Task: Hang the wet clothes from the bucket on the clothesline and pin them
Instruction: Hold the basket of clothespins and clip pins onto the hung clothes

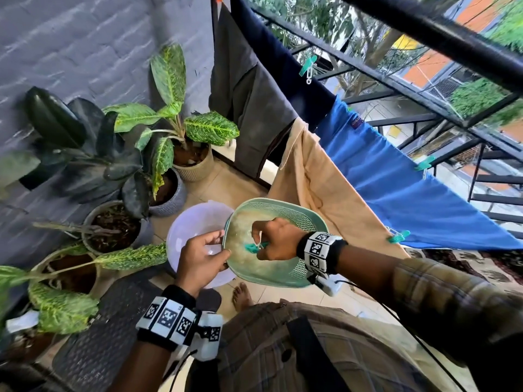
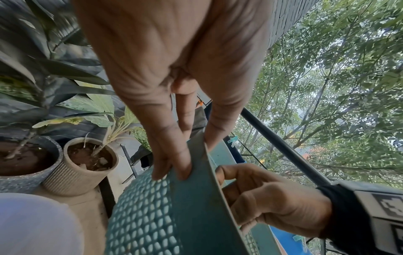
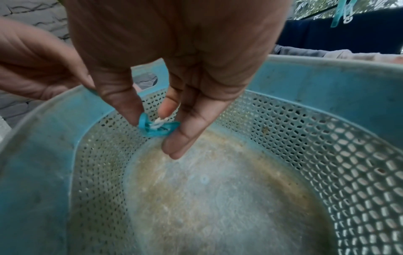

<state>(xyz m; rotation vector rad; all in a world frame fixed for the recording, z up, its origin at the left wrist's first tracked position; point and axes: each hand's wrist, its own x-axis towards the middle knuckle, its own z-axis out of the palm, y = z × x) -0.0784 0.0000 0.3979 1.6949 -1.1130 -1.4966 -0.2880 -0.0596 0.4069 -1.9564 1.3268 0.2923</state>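
Observation:
My left hand [image 1: 202, 257] grips the rim of a teal perforated basket [image 1: 294, 219], thumb inside and fingers [image 2: 183, 165] on the outer wall [image 2: 141, 215]. Inside the basket [image 3: 327, 155] my right hand [image 1: 273, 240] pinches a teal clothespin [image 3: 158, 127] with a white spring between its fingertips [image 3: 130, 112]; the same clothespin [image 1: 253, 247] shows in the head view. On the clothesline hang a dark grey garment [image 1: 249, 89], a navy one [image 1: 283, 60], a beige cloth [image 1: 319, 176] and a blue cloth [image 1: 402, 188], held with teal pins [image 1: 308, 66].
A white bucket [image 1: 195, 222] stands on the tiled floor below the basket. Potted plants [image 1: 169, 108] crowd the left by a grey brick wall. A black balcony railing [image 1: 424, 89] runs along the right. My bare foot [image 1: 242, 295] is beside a dark mat [image 1: 113, 321].

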